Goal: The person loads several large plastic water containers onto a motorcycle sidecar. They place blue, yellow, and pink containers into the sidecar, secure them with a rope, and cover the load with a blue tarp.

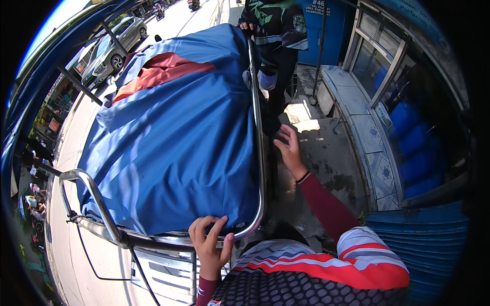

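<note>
A large blue cloth cover [178,137], with a red patch [158,74] near its far end, lies draped and wrinkled over a bulky load. What lies underneath is hidden. A shiny metal rail [258,132] runs along the load's right side and curves round its near corner. At that corner my left hand [208,246] rests over the rail, its bent fingers spread and the fingertips touching the cloth's near edge. My right hand [291,155] is held in the air to the right of the rail, fingers apart, with nothing in it.
Another person [275,35] stands at the far right corner, one hand on the cover. To the right are a tiled ledge [365,127], a window with blue chairs [416,143] inside, and a blue corrugated sheet [418,239]. A silver car [115,48] stands by the road at left.
</note>
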The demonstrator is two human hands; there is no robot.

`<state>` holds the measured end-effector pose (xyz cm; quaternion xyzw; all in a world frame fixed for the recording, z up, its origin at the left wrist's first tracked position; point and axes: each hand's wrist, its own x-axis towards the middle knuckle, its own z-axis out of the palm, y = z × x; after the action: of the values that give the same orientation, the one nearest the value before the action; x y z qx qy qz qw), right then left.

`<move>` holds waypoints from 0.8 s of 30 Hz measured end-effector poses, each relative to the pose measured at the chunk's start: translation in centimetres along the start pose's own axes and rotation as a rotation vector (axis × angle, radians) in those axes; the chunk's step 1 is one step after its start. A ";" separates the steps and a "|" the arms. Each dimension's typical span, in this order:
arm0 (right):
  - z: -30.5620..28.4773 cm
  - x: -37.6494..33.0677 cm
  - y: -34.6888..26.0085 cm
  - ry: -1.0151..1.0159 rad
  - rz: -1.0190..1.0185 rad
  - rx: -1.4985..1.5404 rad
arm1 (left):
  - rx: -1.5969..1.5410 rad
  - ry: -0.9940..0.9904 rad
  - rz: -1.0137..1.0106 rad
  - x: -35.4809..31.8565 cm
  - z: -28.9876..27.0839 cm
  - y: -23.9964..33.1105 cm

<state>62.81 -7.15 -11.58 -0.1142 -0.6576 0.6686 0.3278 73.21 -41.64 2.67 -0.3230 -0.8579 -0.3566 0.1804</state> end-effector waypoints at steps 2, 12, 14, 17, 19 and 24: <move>-1.2 2.0 4.4 0.136 0.260 0.020 | 0.020 0.029 0.045 0.4 0.3 -0.1; -1.5 7.3 11.4 0.175 0.889 0.714 | -0.052 0.168 0.038 -0.6 1.4 -1.3; -1.4 9.3 11.9 0.143 0.952 0.835 | -0.031 0.208 0.010 0.0 2.2 -0.9; 0.6 11.6 12.5 0.076 0.990 1.032 | 0.095 0.330 -0.161 0.1 2.9 0.8; -2.1 13.5 13.5 -0.005 0.981 1.025 | 0.233 0.389 -0.216 0.5 3.9 2.2; -6.5 16.8 9.1 0.097 0.937 0.638 | 0.390 0.689 -0.120 2.9 8.5 8.4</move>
<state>51.23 8.73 -16.30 -0.3195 -0.2862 0.9022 0.0444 76.13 -29.67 2.60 -0.0937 -0.8160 -0.2845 0.4944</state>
